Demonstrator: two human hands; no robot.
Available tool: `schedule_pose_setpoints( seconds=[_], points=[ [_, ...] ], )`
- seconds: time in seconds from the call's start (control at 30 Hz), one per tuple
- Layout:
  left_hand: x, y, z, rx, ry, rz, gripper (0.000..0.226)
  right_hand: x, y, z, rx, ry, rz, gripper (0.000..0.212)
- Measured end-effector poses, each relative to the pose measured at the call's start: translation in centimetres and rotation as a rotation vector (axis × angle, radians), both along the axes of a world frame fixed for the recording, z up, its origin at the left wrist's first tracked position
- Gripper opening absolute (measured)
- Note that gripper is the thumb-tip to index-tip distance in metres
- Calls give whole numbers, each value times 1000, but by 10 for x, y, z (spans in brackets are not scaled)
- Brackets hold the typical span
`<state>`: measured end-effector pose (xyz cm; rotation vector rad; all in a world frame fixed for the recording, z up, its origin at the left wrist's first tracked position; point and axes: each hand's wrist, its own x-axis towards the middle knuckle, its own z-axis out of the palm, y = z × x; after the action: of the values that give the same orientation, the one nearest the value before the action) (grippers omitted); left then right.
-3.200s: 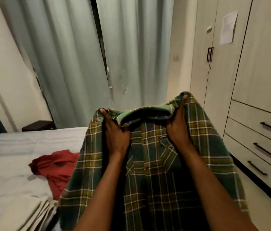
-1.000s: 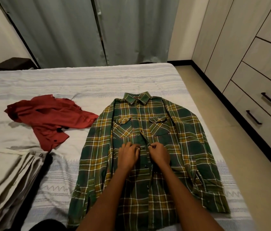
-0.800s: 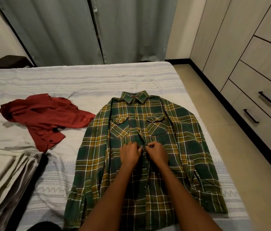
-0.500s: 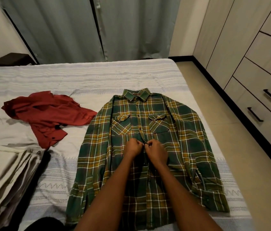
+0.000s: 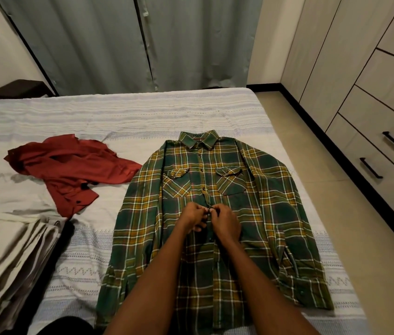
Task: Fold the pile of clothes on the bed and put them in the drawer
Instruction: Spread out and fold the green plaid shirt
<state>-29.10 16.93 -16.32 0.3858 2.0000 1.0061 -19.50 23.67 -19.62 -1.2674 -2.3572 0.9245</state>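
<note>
A green and yellow plaid shirt point(image 5: 263, 213) lies flat and face up on the bed point(image 5: 130, 117), collar away from me, sleeves along its sides. My left hand point(image 5: 192, 217) and my right hand point(image 5: 226, 221) meet at the shirt's button strip below the chest pockets, and each pinches an edge of the strip. A crumpled red shirt point(image 5: 70, 168) lies to the left of the plaid one. The drawers point(image 5: 384, 151) with black handles are shut in the wardrobe on the right.
A stack of folded pale fabric point(image 5: 9, 257) sits at the bed's near left. Grey curtains point(image 5: 130, 42) hang behind the bed, and a dark stool point(image 5: 19, 89) stands at the far left. A strip of tiled floor point(image 5: 336, 201) runs between bed and wardrobe.
The plaid shirt, held up in the air 3.2 s ago, now lies spread on the bed. Over the last second both hands have crept up the button strip, pinching it.
</note>
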Motion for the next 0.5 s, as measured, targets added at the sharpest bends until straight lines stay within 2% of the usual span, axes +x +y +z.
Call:
schedule_pose_setpoints(
  seconds=[0.27, 0.4, 0.5],
  points=[
    [0, 2, -2, -15, 9, 55, 23, 6, 7, -9, -125, 149, 120, 28],
    [3, 4, 0, -19, -8, 141, 26, 11, 11, -10, -217, 203, 130, 25],
    [6, 4, 0, -33, -63, 217, 29, 6, 7, -10, -190, 177, 100, 16]
  ],
)
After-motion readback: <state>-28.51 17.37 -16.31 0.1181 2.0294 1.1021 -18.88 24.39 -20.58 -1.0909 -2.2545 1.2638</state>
